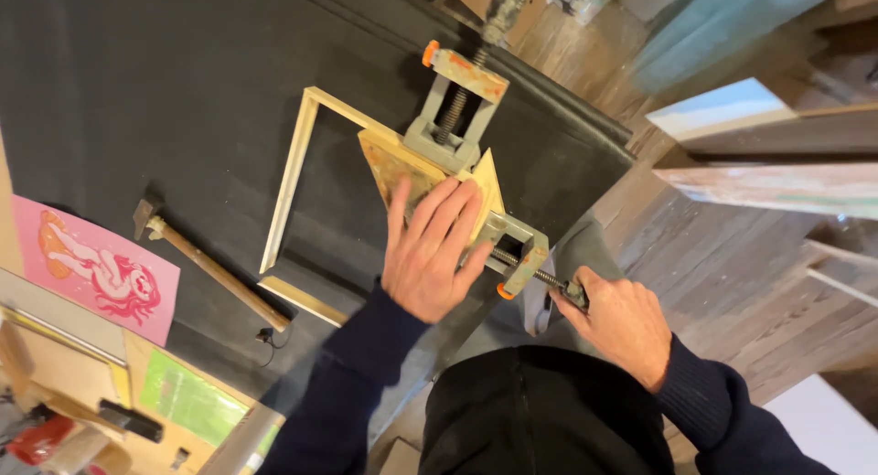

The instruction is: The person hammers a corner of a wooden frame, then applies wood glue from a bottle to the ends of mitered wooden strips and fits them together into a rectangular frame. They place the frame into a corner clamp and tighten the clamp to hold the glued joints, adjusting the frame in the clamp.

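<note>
Pressing flat with fingers spread, the left hand (430,251) lies palm down on the yellowish plate of a grey corner clamp (453,155) in the middle of the frame; it grips nothing, only bears down on the clamp and the wood beneath. Right of it, at lower centre, the right hand (617,324) is closed around the end of the clamp's lower screw handle (549,278), fingers curled on the dark tip of the threaded rod. A second screw with an orange knob runs from the clamp toward the top of the frame.

Held in the clamp is one corner of a pale wooden frame (291,178), whose thin strips reach leftward and down across a black work surface (137,82). One loose-looking strip lies near the frame's lower edge, just beside it. Left of the frame, well apart from both hands, a hammer (197,256) with a wooden handle lies on the black surface. At the far left edge sits a pink printed picture (96,269), and below it a green sheet (187,397). Wooden floorboards (722,256) fill the right side.
</note>
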